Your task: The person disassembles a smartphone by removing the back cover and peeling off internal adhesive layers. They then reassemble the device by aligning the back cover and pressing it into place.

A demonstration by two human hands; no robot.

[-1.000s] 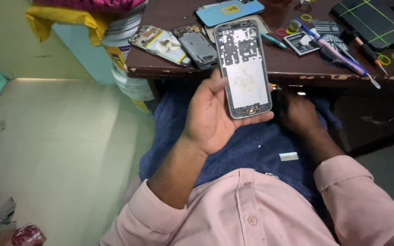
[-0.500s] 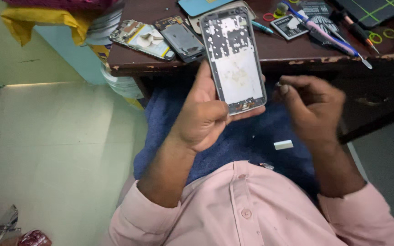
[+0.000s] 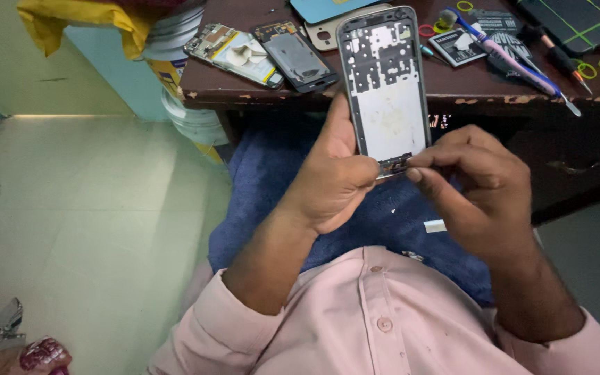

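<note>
1. A dark, cracked phone screen panel (image 3: 296, 57) lies flat on the surface's left part.
2. Just left of it, an opened phone (image 3: 232, 54) shows a yellow-and-white label.
3. A black rectangular battery (image 3: 456, 47) with a white label lies right of centre.

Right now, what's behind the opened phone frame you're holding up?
Behind the phone frame: the edge of the wooden table, a tan phone back cover and blue cloth lower down. Left hand covers its lower rear; whatever lies directly behind stays hidden.
</note>
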